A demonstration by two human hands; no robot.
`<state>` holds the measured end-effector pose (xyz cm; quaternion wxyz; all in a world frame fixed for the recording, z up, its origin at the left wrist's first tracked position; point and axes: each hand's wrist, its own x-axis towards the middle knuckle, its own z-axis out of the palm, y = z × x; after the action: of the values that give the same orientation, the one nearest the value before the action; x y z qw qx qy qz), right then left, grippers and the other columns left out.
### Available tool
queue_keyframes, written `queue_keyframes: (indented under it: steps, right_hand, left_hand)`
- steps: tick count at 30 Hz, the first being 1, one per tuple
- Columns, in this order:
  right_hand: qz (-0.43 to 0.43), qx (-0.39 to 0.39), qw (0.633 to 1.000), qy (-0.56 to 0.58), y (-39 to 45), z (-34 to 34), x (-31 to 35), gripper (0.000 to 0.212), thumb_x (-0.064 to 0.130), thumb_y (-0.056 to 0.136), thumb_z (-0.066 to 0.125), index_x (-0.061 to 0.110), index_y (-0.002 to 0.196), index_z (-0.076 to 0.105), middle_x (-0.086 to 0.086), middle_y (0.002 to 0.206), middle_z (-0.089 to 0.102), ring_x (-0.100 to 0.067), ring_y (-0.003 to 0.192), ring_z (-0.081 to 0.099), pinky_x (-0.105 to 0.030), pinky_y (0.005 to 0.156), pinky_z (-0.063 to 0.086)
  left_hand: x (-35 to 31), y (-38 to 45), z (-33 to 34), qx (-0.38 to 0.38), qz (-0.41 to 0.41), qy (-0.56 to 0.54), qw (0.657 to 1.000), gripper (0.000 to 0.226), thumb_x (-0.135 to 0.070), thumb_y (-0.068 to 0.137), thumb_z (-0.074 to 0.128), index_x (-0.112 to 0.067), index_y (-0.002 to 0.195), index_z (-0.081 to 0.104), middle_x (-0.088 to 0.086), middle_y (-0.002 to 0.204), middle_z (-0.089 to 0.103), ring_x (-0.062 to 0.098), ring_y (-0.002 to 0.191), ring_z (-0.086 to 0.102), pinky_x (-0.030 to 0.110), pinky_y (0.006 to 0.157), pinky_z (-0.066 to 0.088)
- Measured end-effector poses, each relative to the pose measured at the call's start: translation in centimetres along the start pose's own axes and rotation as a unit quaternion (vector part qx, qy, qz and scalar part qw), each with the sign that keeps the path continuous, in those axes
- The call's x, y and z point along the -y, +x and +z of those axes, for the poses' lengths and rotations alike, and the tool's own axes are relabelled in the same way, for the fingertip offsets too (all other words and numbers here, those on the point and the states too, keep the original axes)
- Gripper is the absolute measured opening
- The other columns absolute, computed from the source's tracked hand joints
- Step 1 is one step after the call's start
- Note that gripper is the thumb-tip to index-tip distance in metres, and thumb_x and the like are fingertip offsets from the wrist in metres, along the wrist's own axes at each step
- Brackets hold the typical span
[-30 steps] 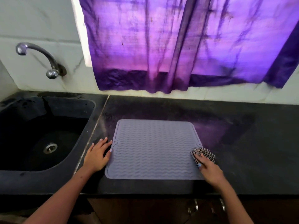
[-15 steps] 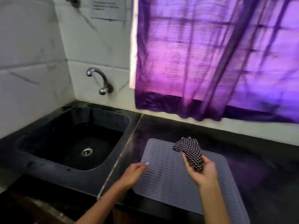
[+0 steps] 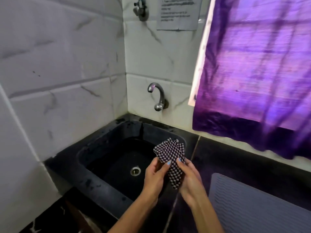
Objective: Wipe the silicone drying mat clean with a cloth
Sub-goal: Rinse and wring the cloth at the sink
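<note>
The left hand (image 3: 155, 178) was closed on the left edge of a small black-and-white checked woven cloth (image 3: 171, 158), thumb on the front of the fabric, its pale blue nail showing. The right hand (image 3: 190, 180) gripped the same cloth from the other side, thumb pressed to the front, fingers curled behind the lower part. Between them the cloth stood roughly upright, its folded upper corners fanned above the thumbs and its lower end hanging down between the palms. Both hands and the cloth were held in the air over the right part of a black rectangular stone sink (image 3: 101, 148), whose round metal drain (image 3: 135, 171) showed just left of the left hand.

The grey, wave-ribbed silicone drying mat (image 3: 252, 207) lay flat on the dark stone countertop (image 3: 244, 158) to the right of the sink, near the right forearm but untouched by either hand; only its left part was in view at the lower right edge.

A curved chrome tap (image 3: 157, 96) projected from the white marble-veined tiled wall (image 3: 58, 73) above the back of the sink. A purple fabric curtain (image 3: 260, 73) hung at upper right, its hem just above the countertop. A printed paper notice (image 3: 178, 13) was stuck to the wall above the tap, its text too blurred to read.
</note>
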<state>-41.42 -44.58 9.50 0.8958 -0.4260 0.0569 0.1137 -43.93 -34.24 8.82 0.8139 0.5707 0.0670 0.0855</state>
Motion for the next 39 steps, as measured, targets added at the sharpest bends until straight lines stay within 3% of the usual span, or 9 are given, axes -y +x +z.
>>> queue_keyframes:
  steps: [6,11,14,19,25,27,31,36,39]
  right_hand:
    - [-0.014,0.015,0.99,-0.139,6.8,6.0,-2.6,0.013,0.011,0.088,0.058,0.011,0.1,0.064,-0.005,0.095,0.072,-0.015,0.089,0.066,-0.03,0.077,0.053]
    - [0.014,0.028,0.973,-0.227,13.2,10.2,-4.8,0.015,0.011,0.09,0.058,0.014,0.104,0.062,-0.003,0.093,0.071,-0.014,0.087,0.066,-0.032,0.075,0.054]
    - [0.046,0.032,0.964,-0.262,16.9,12.1,-6.2,0.021,0.011,0.086,0.064,0.015,0.107,0.062,-0.008,0.099,0.071,-0.019,0.093,0.068,-0.038,0.082,0.054]
    - [0.068,-0.003,0.958,-0.28,22.9,14.6,-8.6,0.018,0.017,0.083,0.068,0.016,0.101,0.065,-0.008,0.098,0.072,-0.02,0.092,0.069,-0.036,0.078,0.057]
    - [0.075,-0.027,0.949,-0.304,31.1,16.6,-11.3,0.008,0.016,0.088,0.063,0.013,0.095,0.064,-0.008,0.099,0.071,-0.022,0.095,0.067,-0.036,0.081,0.055]
    - [0.079,-0.027,0.95,-0.302,34.1,17.1,-11.8,0.006,0.01,0.09,0.06,0.014,0.091,0.065,-0.006,0.095,0.07,-0.02,0.092,0.066,-0.033,0.078,0.055]
    - [0.073,-0.054,0.934,-0.345,40.6,17.7,-12.6,0.014,0.007,0.089,0.059,0.017,0.091,0.068,-0.008,0.099,0.071,-0.023,0.096,0.066,-0.042,0.086,0.056]
    - [0.028,-0.072,0.911,-0.405,47.6,19.0,-13.3,0.019,0.004,0.087,0.06,0.013,0.101,0.07,-0.003,0.088,0.07,-0.024,0.092,0.067,-0.045,0.086,0.055]
    - [-0.02,-0.076,0.894,-0.44,50.4,19.8,-13.8,0.027,0.004,0.085,0.062,0.008,0.111,0.068,-0.006,0.097,0.071,-0.021,0.095,0.067,-0.043,0.091,0.053]
  left_hand:
    - [-1.7,8.0,-6.0,-0.03,0.052,0.024,0.998,0.025,-0.008,0.091,0.054,-0.018,0.113,0.06,0.005,0.107,0.07,0.023,0.105,0.064,0.04,0.093,0.049]
    - [-2.9,14.3,-10.8,-0.036,0.072,0.078,0.994,0.027,-0.009,0.091,0.054,-0.025,0.112,0.058,0.002,0.108,0.07,0.016,0.103,0.065,0.035,0.09,0.05]
    - [-3.1,18.0,-13.5,-0.034,0.059,0.094,0.993,0.027,-0.01,0.092,0.052,-0.029,0.111,0.057,0.001,0.108,0.069,0.014,0.101,0.065,0.033,0.089,0.051]
    - [-2.7,24.2,-16.5,-0.059,0.007,0.068,0.996,0.026,-0.009,0.093,0.051,-0.028,0.109,0.059,-0.001,0.105,0.069,0.014,0.098,0.066,0.032,0.087,0.051]
    - [-2.1,32.7,-18.6,-0.126,-0.029,0.063,0.99,0.034,-0.012,0.095,0.049,-0.016,0.128,0.052,0.002,0.111,0.062,0.014,0.098,0.06,0.035,0.091,0.049]
    - [-1.7,35.5,-19.1,-0.137,-0.034,0.048,0.989,0.033,-0.009,0.094,0.049,-0.017,0.126,0.053,0.002,0.111,0.062,0.012,0.095,0.06,0.033,0.089,0.048]
    - [-0.8,40.8,-20.1,-0.145,-0.077,-0.015,0.986,0.047,0.007,0.086,0.049,-0.016,0.127,0.052,0.011,0.116,0.063,0.025,0.1,0.061,0.041,0.089,0.051]
    - [-0.3,46.9,-21.0,-0.129,-0.092,-0.058,0.986,0.065,0.021,0.079,0.043,-0.014,0.134,0.045,0.012,0.115,0.062,0.024,0.098,0.061,0.035,0.083,0.052]
    - [0.2,50.2,-21.7,-0.136,-0.081,-0.036,0.987,0.068,0.023,0.077,0.045,-0.011,0.136,0.042,0.01,0.115,0.061,0.019,0.095,0.06,0.026,0.076,0.053]
